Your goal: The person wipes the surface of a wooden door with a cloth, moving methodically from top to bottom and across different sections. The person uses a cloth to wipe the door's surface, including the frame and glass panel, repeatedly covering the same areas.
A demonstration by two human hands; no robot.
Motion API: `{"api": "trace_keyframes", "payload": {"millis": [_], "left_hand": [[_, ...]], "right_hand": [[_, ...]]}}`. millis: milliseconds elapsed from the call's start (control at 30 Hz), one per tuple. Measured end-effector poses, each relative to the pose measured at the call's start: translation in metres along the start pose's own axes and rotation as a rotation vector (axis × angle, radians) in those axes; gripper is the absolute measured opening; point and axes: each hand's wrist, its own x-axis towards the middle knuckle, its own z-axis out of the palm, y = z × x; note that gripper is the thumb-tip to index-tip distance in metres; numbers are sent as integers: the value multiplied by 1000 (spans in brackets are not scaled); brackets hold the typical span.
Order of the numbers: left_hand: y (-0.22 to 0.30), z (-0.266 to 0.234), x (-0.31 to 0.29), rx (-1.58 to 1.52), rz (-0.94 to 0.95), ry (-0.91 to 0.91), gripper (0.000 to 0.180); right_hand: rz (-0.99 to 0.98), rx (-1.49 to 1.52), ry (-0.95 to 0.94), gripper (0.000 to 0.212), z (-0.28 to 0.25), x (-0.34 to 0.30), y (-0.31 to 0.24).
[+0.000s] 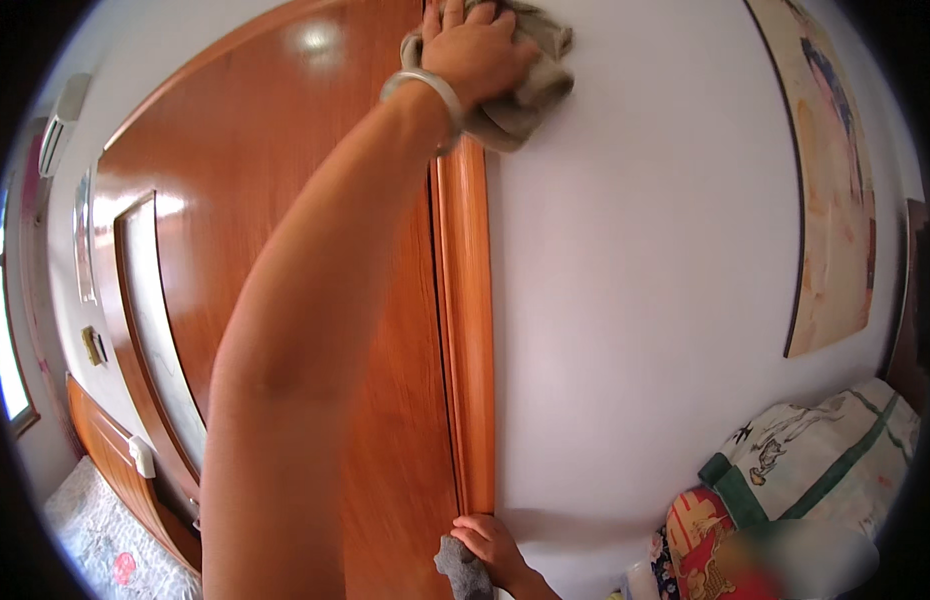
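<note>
My left hand (pixel 477 48), with a pale bangle (pixel 430 88) on its wrist, is raised high. It presses a grey-brown cloth (pixel 530 105) against the top of the wooden door frame (pixel 467 330) and the white wall beside it. The fingers lie spread over the bunched cloth. Low down, my right hand (pixel 493 548) is by the bottom visible part of the same frame, its fingers bent around a grey cloth (pixel 464 568). Part of that cloth runs off the lower edge.
A reddish-brown door (pixel 275 170) stands left of the frame. On the right wall hangs a picture (pixel 825 200), above piled bedding (pixel 825 440) with green bands. At lower left are a wooden headboard (pixel 125 450) and a patterned bed (pixel 115 545); an air conditioner (pixel 63 125) is higher up.
</note>
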Motion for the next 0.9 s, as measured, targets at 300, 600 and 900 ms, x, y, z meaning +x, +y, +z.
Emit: {"api": "trace_keyframes", "payload": {"millis": [300,600,900], "left_hand": [[21,27,-63,-387,96,283,48],[25,-19,-173,-437,233,237,43],[68,-78,-311,-706,226,-206,55]], "right_hand": [[19,-49,-101,25,-3,-11,12],[-3,140,-100,25,-13,-5,2],[352,281,-83,26,-31,-53,-14]]}}
